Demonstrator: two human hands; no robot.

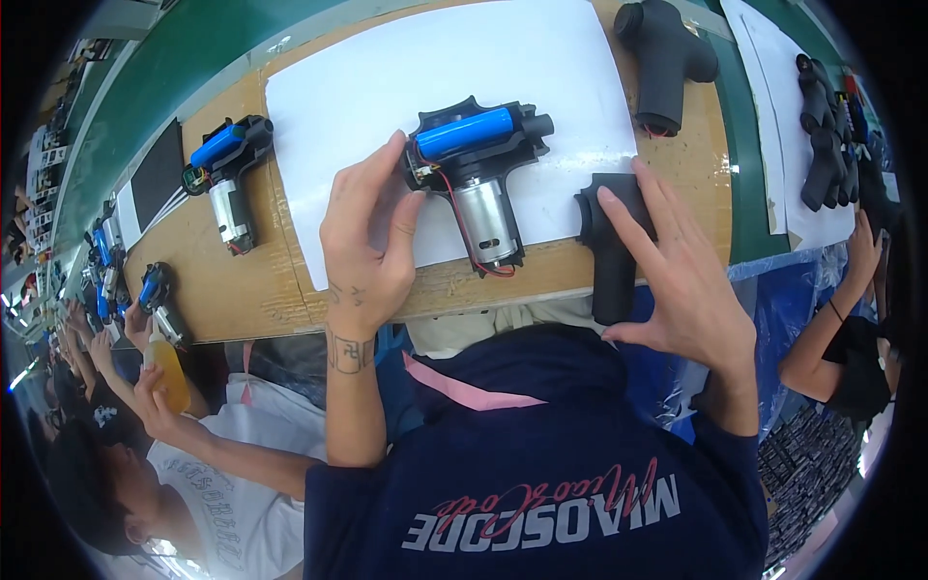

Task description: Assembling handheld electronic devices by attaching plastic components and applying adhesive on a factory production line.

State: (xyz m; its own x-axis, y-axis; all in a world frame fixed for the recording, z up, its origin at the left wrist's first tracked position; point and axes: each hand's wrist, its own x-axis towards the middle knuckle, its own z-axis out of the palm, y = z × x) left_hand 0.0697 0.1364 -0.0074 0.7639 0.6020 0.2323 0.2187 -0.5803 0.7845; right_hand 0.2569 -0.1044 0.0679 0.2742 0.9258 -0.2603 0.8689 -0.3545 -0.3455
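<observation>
An opened T-shaped device housing (478, 184) lies on the white sheet in front of me, with a blue cylindrical battery, a silver motor and thin red wires showing in its black half shell. My left hand (372, 227) holds its left end, the index finger at the upper corner and the thumb below. To the right, my right hand (686, 266) grips a matching black shell half (616, 251), thumb at the lower end and fingers across the top. This shell overlaps the sheet's lower right corner and the cardboard's front edge. Its underside is hidden.
A closed black T-shaped housing (667, 63) lies at the far right of the cardboard (232, 300). Another opened unit (227, 179) sits at left. Several black pieces rest on white paper (773, 145) farther right. At left, a co-worker holds a yellow bottle (169, 377).
</observation>
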